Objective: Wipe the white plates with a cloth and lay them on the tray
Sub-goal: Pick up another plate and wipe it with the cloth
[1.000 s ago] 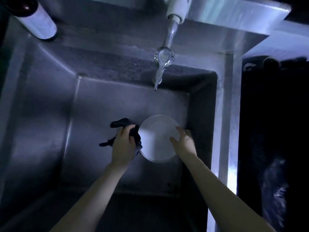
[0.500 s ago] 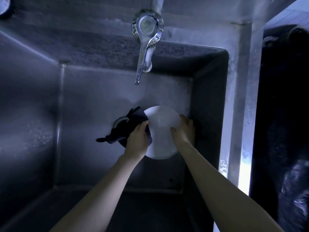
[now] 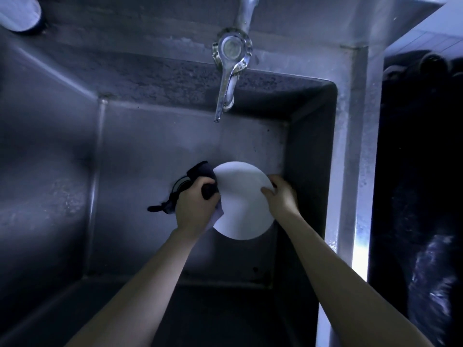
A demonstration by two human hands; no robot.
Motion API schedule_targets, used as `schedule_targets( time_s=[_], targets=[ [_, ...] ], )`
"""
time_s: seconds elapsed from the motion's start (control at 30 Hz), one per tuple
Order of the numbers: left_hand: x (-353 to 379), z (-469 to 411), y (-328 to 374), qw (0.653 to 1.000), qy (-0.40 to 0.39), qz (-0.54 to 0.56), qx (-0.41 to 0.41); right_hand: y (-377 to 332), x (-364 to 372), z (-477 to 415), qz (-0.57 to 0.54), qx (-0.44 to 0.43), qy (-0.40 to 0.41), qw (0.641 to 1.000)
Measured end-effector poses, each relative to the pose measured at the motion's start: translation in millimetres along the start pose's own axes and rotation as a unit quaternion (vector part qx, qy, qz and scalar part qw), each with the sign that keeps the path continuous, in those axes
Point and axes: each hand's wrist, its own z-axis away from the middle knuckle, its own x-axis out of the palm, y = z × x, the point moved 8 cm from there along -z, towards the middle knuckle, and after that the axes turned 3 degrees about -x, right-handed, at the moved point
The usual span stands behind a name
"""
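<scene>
A round white plate (image 3: 241, 199) is held over the deep steel sink (image 3: 140, 156), near its right wall. My right hand (image 3: 281, 196) grips the plate's right rim, thumb on the face and fingers behind. My left hand (image 3: 194, 209) grips a dark cloth (image 3: 200, 174) and presses it against the plate's left edge. A loose end of the cloth hangs out to the left. No tray is in view.
A chrome tap (image 3: 229, 71) with a long lever hangs over the sink's back wall, above the plate. A pale cylindrical object (image 3: 18, 11) sits at the top left corner. The sink's bright steel rim (image 3: 355, 151) runs down the right, with darkness beyond it.
My left hand with the cloth has closed in from beside the plate onto its left edge. The view has shifted nearer to the sink and tap.
</scene>
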Motion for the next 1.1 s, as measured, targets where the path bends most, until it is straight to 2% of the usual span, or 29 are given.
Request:
schedule_targets(
  time_s=[0.13,0.23,0.37,0.5,0.6,0.7,0.77,0.87,0.93,1.0,1.03,1.1],
  targets=[
    [-28.5,11.9,3.8,0.999,0.034,-0.022,0.026,-14.5,-6.8,18.9,-0.050,-0.009,-0.030,0.998],
    [-53.2,25.2,9.6,0.997,0.050,-0.014,0.063,-24.7,-19.0,39.0,-0.073,-0.018,0.002,0.997],
    [-85.4,49.6,9.2,0.998,0.037,0.022,0.048,-35.0,-33.7,75.8,-0.179,-0.023,0.035,0.983],
    [-129.0,88.0,36.2,0.983,0.087,-0.056,0.150,-57.4,-47.4,121.1,-0.295,-0.065,0.051,0.952],
    [-156.6,131.3,81.0,0.950,0.103,-0.085,0.282,-80.6,-53.3,157.1,-0.343,-0.100,0.047,0.933],
    [-166.2,177.8,129.8,0.906,0.076,-0.094,0.406,-100.1,-54.5,191.1,-0.376,-0.122,0.035,0.918],
    [-161.5,201.7,149.5,0.890,0.020,-0.102,0.444,-111.2,-55.5,212.2,-0.398,-0.137,0.015,0.907],
    [-157.2,215.2,153.8,0.897,-0.057,-0.097,0.428,-124.6,-66.1,242.3,-0.434,-0.163,-0.009,0.886],
    [-169.5,215.5,154.9,0.914,-0.068,-0.046,0.397,-128.6,-80.3,257.9,-0.457,-0.174,-0.005,0.872],
    [-189.0,221.1,164.1,0.912,-0.011,-0.035,0.408,-131.4,-93.0,271.9,-0.465,-0.185,-0.003,0.865],
    [-195.4,229.1,171.8,0.897,0.028,-0.059,0.437,-133.4,-100.1,279.3,-0.471,-0.194,-0.004,0.861],
    [-194.4,252.7,185.9,0.842,0.101,-0.154,0.507,-138.1,-115.8,294.6,-0.483,-0.214,-0.009,0.849]
  ],
)
